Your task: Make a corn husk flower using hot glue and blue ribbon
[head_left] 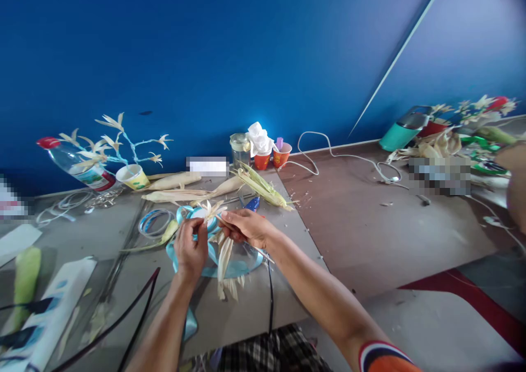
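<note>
While I hold it: the husk flower [210,210] sits between both grips, just above the bench [349,218], with its loose strips hanging toward me.
Left grip [190,250]: clenched, with the fingertips pinching the flower just under its head.
Right grip [245,227]: closed around the flower's thin stem, which runs out past my wrist.
Handling: I judge it very light, dry and papery. The petals would crease or split along the grain if squeezed, so the neck and stem are the places to hold, not the tips.
Ribbon [242,267]: pale blue, looped on the bench under my hands; soft and slippery by the look of it.
Blue tool [251,202]: just beyond my right grip; I cannot tell what it is.
Corn [263,188]: in its husk, lying beyond the tool.
Cups [272,156]: by the wall, next to a jar [239,148].
Bottle [78,167]: far left, lying beside a husk branch [119,142].
Another person's arm [515,188]: at the right edge, well apart from my hands.
</note>
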### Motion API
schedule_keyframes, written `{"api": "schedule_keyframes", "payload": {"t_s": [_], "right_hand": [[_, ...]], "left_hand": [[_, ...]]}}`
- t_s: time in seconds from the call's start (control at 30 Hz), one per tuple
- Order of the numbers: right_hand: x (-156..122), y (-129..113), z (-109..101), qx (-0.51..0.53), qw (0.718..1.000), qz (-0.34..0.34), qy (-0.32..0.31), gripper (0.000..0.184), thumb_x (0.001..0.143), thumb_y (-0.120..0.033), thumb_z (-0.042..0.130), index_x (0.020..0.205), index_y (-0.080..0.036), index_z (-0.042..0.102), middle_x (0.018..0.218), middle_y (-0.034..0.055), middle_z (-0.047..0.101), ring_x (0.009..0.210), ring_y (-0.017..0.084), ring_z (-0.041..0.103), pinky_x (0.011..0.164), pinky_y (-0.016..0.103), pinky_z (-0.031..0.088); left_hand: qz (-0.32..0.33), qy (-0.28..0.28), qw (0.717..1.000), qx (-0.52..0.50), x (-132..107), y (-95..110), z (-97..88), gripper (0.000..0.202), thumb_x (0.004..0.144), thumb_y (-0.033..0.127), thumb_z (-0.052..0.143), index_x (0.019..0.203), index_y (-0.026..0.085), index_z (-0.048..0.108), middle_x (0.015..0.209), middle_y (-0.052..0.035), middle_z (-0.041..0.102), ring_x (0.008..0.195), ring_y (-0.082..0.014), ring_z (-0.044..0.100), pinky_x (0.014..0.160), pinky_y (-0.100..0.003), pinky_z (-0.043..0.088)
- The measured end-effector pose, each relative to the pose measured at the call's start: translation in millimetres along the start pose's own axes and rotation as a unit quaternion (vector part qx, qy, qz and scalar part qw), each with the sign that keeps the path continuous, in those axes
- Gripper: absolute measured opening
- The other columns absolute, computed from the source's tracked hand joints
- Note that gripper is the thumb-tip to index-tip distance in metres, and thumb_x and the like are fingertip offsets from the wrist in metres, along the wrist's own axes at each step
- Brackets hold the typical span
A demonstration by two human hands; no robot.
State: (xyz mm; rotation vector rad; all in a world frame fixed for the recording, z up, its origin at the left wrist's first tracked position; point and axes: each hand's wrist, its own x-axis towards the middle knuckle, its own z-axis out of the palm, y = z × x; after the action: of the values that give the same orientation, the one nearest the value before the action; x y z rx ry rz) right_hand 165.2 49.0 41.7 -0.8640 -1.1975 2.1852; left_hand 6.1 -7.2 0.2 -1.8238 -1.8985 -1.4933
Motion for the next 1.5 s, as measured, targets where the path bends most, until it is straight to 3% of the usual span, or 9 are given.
{"api": "schedule_keyframes", "payload": {"t_s": [0.13,0.3,0.37,0.47,0.6,0.87,1.0,1.2,1.5], "right_hand": [[2.7,0.5,1.2,-0.029,0.999,-0.001,0.044,0.034,0.076,-0.044,0.063,0.066,-0.014,0.053,0.049,-0.0046,0.048,0.038,0.004,0.032,0.038,0.020,0.019],[0.5,-5.2,-8.1,-0.063,0.996,-0.018,0.061,0.019,0.080,-0.029,0.059,0.069,-0.013,0.057,0.061,-0.0018,0.054,0.043,0.004,0.035,0.042,0.020,0.023],[-1.0,-8.3,-11.8,-0.085,0.994,-0.036,0.055,0.022,0.082,-0.031,0.057,0.071,-0.013,0.059,0.064,-0.0011,0.054,0.045,0.004,0.035,0.043,0.020,0.024],[-3.8,-11.8,-15.7,-0.144,0.987,-0.055,0.055,0.040,0.083,-0.047,0.052,0.065,-0.013,0.059,0.057,-0.0013,0.049,0.046,0.006,0.033,0.045,0.022,0.023],[-7.4,-13.4,-19.2,-0.265,0.956,-0.097,0.081,0.050,0.076,-0.061,0.052,0.058,-0.014,0.054,0.048,-0.0049,0.035,0.046,0.006,0.027,0.046,0.024,0.017],[-2.2,-10.1,-21.9,-0.334,0.926,-0.144,0.106,0.036,0.080,-0.045,0.053,0.065,-0.013,0.063,0.055,-0.0027,0.047,0.054,0.008,0.039,0.052,0.022,0.029],[-1.8,-9.9,-24.4,-0.393,0.905,-0.136,0.089,0.039,0.081,-0.045,0.052,0.060,-0.013,0.062,0.051,-0.0027,0.045,0.052,0.008,0.038,0.050,0.022,0.027],[-3.9,-13.6,-24.6,-0.348,0.930,-0.101,0.062,0.034,0.083,-0.043,0.053,0.073,-0.013,0.068,0.057,-0.0011,0.054,0.054,0.008,0.044,0.052,0.020,0.032],[2.6,-6.4,-29.6,-0.223,0.975,0.015,0.002,0.043,0.074,-0.055,0.059,0.071,-0.013,0.064,0.051,-0.0032,0.047,0.041,0.005,0.031,0.039,0.019,0.022]], "left_hand": [[0.002,-0.018,1.000,-0.016,-0.3,4.5,1.8,0.008,0.083,0.025,0.053,0.079,0.019,0.056,0.075,-0.0030,0.060,0.072,-0.0168,0.057,0.071,-0.028,0.043],[-0.001,-0.006,1.000,-0.010,0.3,-0.2,1.1,0.008,0.084,0.025,0.052,0.082,0.018,0.056,0.077,-0.0031,0.060,0.073,-0.0171,0.057,0.070,-0.029,0.043],[0.019,-0.011,1.000,-0.007,-0.4,-2.2,1.0,0.007,0.083,0.023,0.052,0.082,0.018,0.056,0.076,-0.0034,0.060,0.073,-0.0173,0.057,0.070,-0.029,0.043],[0.057,-0.023,0.998,-0.011,-1.3,-2.3,1.2,0.004,0.083,0.019,0.052,0.082,0.018,0.056,0.076,-0.0039,0.060,0.074,-0.0173,0.057,0.070,-0.028,0.043],[0.089,-0.028,0.996,-0.008,-0.6,1.6,1.4,0.004,0.083,0.017,0.052,0.083,0.018,0.056,0.077,-0.0050,0.061,0.076,-0.0181,0.058,0.070,-0.029,0.044],[0.170,-0.018,0.985,0.026,1.1,5.1,3.2,0.006,0.083,0.013,0.051,0.083,0.018,0.055,0.074,-0.0044,0.062,0.074,-0.0175,0.060,0.070,-0.030,0.047],[0.199,-0.026,0.979,0.032,0.0,1.0,4.3,0.008,0.082,0.011,0.052,0.086,0.018,0.056,0.076,-0.0061,0.063,0.075,-0.0180,0.059,0.072,-0.031,0.047],[0.213,-0.033,0.976,0.022,-0.7,-1.7,5.0,0.011,0.081,0.010,0.052,0.088,0.018,0.056,0.076,-0.0061,0.062,0.074,-0.0176,0.059,0.070,-0.031,0.048],[0.233,-0.023,0.972,0.007,-0.5,2.7,1.9,0.011,0.082,0.009,0.052,0.086,0.017,0.056,0.075,-0.0061,0.063,0.074,-0.0176,0.061,0.071,-0.031,0.049]]}}
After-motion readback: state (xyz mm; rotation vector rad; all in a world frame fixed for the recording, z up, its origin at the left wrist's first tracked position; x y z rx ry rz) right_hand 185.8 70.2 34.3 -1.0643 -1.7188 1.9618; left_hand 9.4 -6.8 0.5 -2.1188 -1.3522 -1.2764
